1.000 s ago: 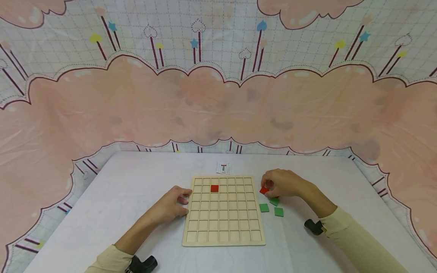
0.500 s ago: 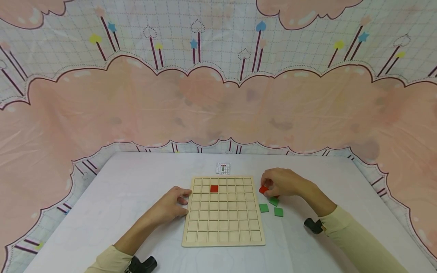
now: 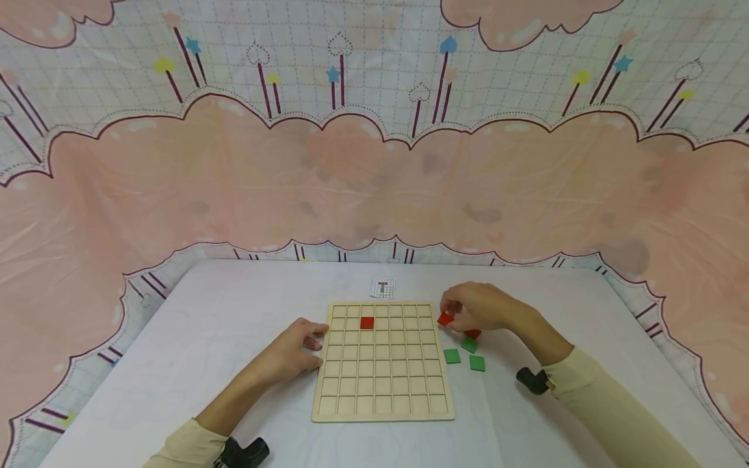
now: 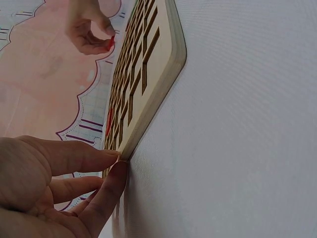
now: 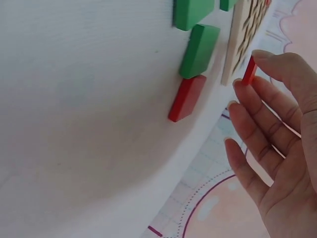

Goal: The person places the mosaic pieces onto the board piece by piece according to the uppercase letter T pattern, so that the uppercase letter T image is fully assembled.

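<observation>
A wooden grid board [image 3: 383,419] lies flat on the table, with one red tile [image 3: 367,323] set in a cell near its far side. My left hand [image 3: 292,351] touches the board's left edge with thumb and fingertips, the fingers spread loosely. Above the table, just off the board's far right side, my right hand [image 3: 482,305] pinches another red tile [image 5: 249,71] between thumb and index finger. The remaining fingers are extended in the right wrist view. Under that hand lies a further red tile [image 5: 187,98], touching a green tile [image 5: 200,51].
Two more green tiles [image 3: 452,356] [image 3: 477,363] lie right of the board. Behind the board is a small card [image 3: 383,288] printed with a grid and a red and green pattern. A patterned cloth [image 3: 374,188] hangs behind the white table [image 3: 246,292].
My right hand has lifted the pinched red tile and shifted slightly left and away toward the board's far corner, uncovering the other red tile. The left hand stays at the board's edge.
</observation>
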`<move>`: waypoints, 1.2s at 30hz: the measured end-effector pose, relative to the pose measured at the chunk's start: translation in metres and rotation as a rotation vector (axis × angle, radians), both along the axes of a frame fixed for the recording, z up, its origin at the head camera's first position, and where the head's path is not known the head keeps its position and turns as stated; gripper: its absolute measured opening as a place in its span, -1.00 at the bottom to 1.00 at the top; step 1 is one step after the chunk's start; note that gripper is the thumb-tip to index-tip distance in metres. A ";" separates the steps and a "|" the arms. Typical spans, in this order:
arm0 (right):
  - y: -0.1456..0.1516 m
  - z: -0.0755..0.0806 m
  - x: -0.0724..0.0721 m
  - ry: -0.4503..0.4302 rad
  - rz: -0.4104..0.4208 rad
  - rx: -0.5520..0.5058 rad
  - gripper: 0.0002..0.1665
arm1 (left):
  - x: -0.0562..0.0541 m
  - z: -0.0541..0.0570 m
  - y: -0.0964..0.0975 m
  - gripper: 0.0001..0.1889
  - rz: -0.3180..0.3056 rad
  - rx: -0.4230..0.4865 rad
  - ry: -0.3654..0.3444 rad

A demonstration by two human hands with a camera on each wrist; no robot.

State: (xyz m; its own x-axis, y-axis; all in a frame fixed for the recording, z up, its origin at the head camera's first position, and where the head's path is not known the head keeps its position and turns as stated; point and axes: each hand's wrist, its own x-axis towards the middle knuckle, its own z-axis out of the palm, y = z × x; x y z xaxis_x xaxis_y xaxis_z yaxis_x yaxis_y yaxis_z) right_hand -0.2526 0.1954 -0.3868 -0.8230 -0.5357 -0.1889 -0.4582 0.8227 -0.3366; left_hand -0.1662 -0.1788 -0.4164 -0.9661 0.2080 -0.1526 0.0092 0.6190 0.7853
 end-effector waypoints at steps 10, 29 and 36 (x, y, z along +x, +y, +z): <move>-0.011 0.008 -0.002 -0.015 0.025 -0.023 -0.75 | 0.001 0.003 0.000 -0.33 -0.003 0.002 -0.001; -0.030 0.013 -0.005 0.020 0.098 -0.048 -0.74 | 0.000 0.000 0.001 -0.31 0.008 -0.011 0.001; -0.037 0.011 -0.007 0.032 0.131 -0.061 -0.73 | 0.000 0.000 0.001 -0.32 0.010 -0.014 0.004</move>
State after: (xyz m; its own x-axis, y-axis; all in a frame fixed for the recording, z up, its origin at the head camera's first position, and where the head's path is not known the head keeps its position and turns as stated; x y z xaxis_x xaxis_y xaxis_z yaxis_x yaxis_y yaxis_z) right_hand -0.2594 0.1586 -0.3761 -0.7501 -0.6490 -0.1271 -0.5721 0.7332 -0.3676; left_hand -0.1663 -0.1779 -0.4168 -0.9688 0.1962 -0.1513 0.0063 0.6301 0.7765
